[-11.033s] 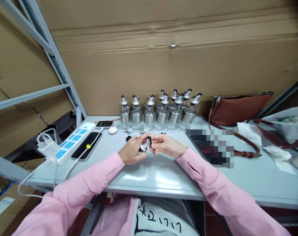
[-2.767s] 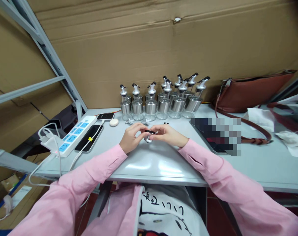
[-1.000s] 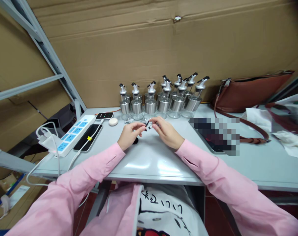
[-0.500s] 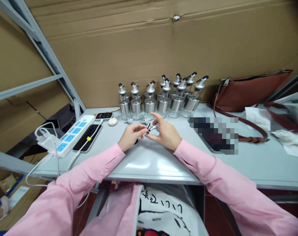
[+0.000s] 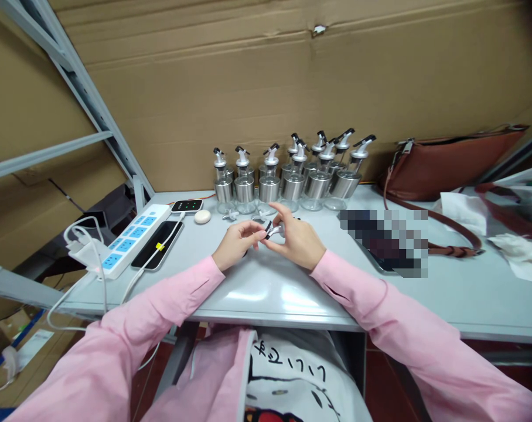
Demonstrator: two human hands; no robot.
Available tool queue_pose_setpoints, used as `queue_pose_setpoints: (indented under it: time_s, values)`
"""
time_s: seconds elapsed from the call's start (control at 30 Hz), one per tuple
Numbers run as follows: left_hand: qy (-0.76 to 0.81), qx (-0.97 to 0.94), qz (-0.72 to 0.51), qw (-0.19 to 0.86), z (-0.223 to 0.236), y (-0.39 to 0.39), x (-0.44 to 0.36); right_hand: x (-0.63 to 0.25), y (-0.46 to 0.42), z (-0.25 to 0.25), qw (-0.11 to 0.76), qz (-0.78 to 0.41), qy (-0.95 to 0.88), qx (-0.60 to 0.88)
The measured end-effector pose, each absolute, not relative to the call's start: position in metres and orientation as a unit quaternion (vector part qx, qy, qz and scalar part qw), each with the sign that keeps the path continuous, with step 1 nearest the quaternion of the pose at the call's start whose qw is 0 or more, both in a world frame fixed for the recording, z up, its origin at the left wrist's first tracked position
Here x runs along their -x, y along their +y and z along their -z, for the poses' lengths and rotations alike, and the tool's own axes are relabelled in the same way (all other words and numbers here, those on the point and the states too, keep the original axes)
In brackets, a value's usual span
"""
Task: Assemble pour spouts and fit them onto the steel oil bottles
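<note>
Between my two hands is a silver pourer spout (image 5: pixel 275 231) with a black flap. My right hand (image 5: pixel 300 241) grips its silver body between thumb and fingers. The fingertips of my left hand (image 5: pixel 235 245) pinch at the black flap end, partly covering it. Just behind my hands, a few loose silver spout pieces (image 5: pixel 230 216) lie on the table. Further back, several glass bottles with brushed steel sleeves (image 5: pixel 269 190) stand upright in rows, topped by similar silver spouts with black flaps (image 5: pixel 272 153).
On the left of the grey table (image 5: pixel 248 293) are a power strip (image 5: pixel 132 240), a phone (image 5: pixel 156 249), a small black-screened device (image 5: pixel 187 206) and a white round case (image 5: pixel 202 217). A blurred-out dark object (image 5: pixel 380 240), a brown bag (image 5: pixel 450 167) and crumpled tissues (image 5: pixel 516 249) lie right.
The black flap, which stuck up apart from the spout, now lies against its tip between my fingers. Both hands stay in nearly the same place.
</note>
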State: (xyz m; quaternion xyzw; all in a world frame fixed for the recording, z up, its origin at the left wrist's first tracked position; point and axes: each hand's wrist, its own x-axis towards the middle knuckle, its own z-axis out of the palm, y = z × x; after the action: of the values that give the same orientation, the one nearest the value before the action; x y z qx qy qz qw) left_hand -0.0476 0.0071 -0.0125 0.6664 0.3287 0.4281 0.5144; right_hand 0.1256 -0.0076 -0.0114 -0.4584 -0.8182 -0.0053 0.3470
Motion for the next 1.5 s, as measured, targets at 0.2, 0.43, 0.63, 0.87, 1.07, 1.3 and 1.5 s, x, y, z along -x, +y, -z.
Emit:
queue_pose_setpoints:
  time_s: [0.2, 0.43, 0.63, 0.87, 1.07, 1.3, 1.5]
  values:
    - [0.315, -0.694, -0.425, 0.487, 0.013, 0.005, 0.048, -0.125, -0.009, 0.011, 0.356, 0.016, -0.822, 0.445]
    - [0.275, -0.766, -0.423, 0.398, 0.011, 0.0, 0.053, -0.128, -0.012, 0.007, 0.402, 0.038, -0.808, 0.43]
    - [0.236, -0.833, -0.416, 0.28, 0.008, 0.001, 0.056, -0.128, -0.013, 0.004, 0.437, 0.052, -0.799, 0.41]
    - [0.199, -0.871, -0.404, 0.195, 0.006, 0.004, 0.058, -0.125, -0.014, 0.006, 0.402, 0.057, -0.822, 0.399]
    - [0.202, -0.878, -0.399, 0.171, 0.008, 0.006, 0.061, -0.123, -0.015, 0.007, 0.383, 0.045, -0.831, 0.402]
    - [0.256, -0.851, -0.436, 0.138, 0.0, -0.002, 0.059, -0.123, -0.021, -0.001, 0.404, 0.052, -0.813, 0.416]
    - [0.375, -0.69, -0.598, 0.162, -0.011, 0.036, 0.073, -0.123, -0.022, -0.004, 0.417, 0.053, -0.799, 0.429]
